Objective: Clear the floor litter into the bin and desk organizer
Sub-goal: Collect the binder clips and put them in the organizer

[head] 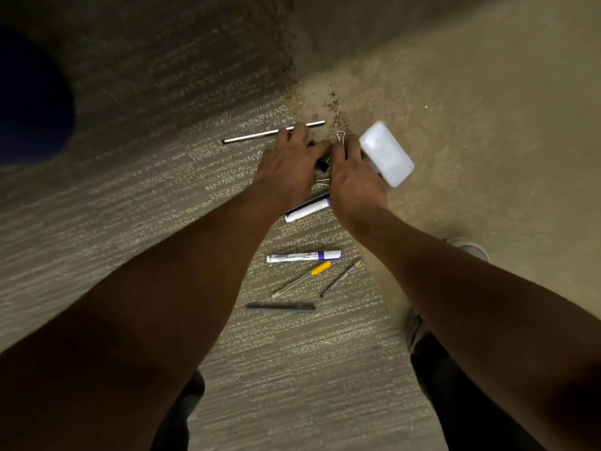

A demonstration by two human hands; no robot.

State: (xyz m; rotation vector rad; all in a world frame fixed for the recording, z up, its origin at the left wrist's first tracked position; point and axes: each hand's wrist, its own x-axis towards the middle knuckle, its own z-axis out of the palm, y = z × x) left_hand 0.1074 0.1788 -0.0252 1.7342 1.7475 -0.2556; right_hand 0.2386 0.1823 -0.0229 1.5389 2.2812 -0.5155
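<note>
The binder clips (pixel 323 164) lie on the floor (pixel 130 206) directly under my fingertips, between both hands. My left grip (pixel 287 164) and right grip (pixel 353 177) are curled over them; whether either has closed on one I cannot tell.

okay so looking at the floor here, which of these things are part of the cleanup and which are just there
Part of the job: binder clips, white stick, blue-capped marker, yellow-capped pen, pencil, black pen, white case.

Just there: carpet, shoe.
</note>
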